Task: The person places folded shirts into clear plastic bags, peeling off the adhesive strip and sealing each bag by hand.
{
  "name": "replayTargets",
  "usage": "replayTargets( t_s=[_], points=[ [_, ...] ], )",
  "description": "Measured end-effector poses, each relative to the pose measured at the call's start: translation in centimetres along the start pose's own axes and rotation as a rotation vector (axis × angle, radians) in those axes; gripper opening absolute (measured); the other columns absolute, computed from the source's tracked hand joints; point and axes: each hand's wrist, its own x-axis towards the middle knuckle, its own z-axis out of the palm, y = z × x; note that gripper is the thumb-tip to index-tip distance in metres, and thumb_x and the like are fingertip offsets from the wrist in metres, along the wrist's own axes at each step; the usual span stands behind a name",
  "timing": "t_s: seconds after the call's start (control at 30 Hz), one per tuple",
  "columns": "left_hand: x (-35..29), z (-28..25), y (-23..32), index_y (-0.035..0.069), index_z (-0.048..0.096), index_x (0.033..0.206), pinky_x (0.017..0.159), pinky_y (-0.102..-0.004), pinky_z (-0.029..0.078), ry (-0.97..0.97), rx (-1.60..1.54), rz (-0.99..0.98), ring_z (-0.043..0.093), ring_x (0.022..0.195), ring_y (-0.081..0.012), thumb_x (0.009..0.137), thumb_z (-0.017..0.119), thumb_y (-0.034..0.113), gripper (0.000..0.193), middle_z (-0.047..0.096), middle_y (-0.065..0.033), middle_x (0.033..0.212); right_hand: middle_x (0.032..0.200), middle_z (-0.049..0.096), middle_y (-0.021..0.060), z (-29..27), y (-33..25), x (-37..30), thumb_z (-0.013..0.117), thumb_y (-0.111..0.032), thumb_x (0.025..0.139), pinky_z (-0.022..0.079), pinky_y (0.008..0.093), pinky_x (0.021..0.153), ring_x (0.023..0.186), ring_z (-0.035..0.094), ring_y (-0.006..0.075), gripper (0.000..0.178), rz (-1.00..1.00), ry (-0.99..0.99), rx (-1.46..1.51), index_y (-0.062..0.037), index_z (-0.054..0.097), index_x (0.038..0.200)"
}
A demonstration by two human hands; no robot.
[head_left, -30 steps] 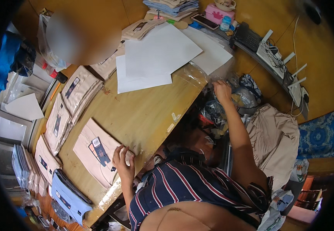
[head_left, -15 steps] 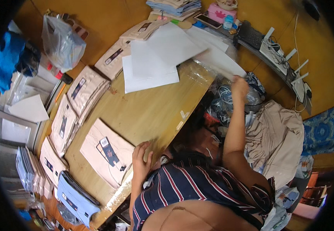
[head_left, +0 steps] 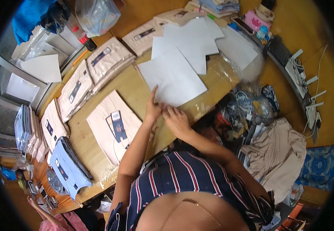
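Both hands met at the near edge of the nearest white sheet (head_left: 173, 78) on the wooden table (head_left: 136, 86). My left hand (head_left: 153, 107) lay partly open, forefinger stretched onto the sheet's near-left edge, holding nothing that I could make out. My right hand (head_left: 177, 118) lay flat and loose just right of it, fingertips at the sheet's near corner; I could not tell whether it pinched the paper.

More white sheets (head_left: 192, 40) overlapped the first on its far side. Clear plastic film (head_left: 228, 69) crinkled at the table's right edge, just right of the sheets. Left of my left hand, close by, lay a folded beige shirt with a dark tag (head_left: 115, 127). Further left, packed beige shirts (head_left: 105, 63) ran along the table in a row, and a folded light-blue shirt (head_left: 68, 165) sat at the near-left corner. A clear bag (head_left: 95, 15) stood at the far edge.

Bare tabletop showed only in a narrow strip between the tagged shirt and the sheet. Right of the table, below its edge, a heap of bags and cables (head_left: 248, 111) and a beige cloth (head_left: 276, 154) crowded the floor.
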Motion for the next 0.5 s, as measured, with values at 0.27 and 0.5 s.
replayTargets(
  t_s=[0.27,0.5],
  points=[
    [-0.3,0.0,-0.2,0.005,0.048,0.106,0.083,-0.0377,0.037,0.298,0.892,0.370,0.043,0.102,-0.0307,0.060,0.057,-0.003,0.047,0.042,-0.0172,0.112,0.104,0.051,0.0119,-3.2,14.5,-2.9,0.048,0.002,0.071,0.037,0.0334,0.082,0.099,0.045,0.0286,0.037,0.238,-0.110,0.325,-0.0076,0.050,0.107],
    [3.8,5.3,0.0,0.018,0.052,0.106,0.093,-0.0511,0.023,-0.451,0.920,0.629,0.026,0.117,-0.0376,0.072,0.056,0.019,0.034,0.033,-0.0086,0.126,0.073,0.055,0.0041,-3.7,16.0,-1.6,0.054,-0.003,0.076,0.042,0.0222,0.066,0.068,0.049,0.0095,0.037,0.602,-0.399,1.161,-0.0079,0.047,0.112]
  ],
)
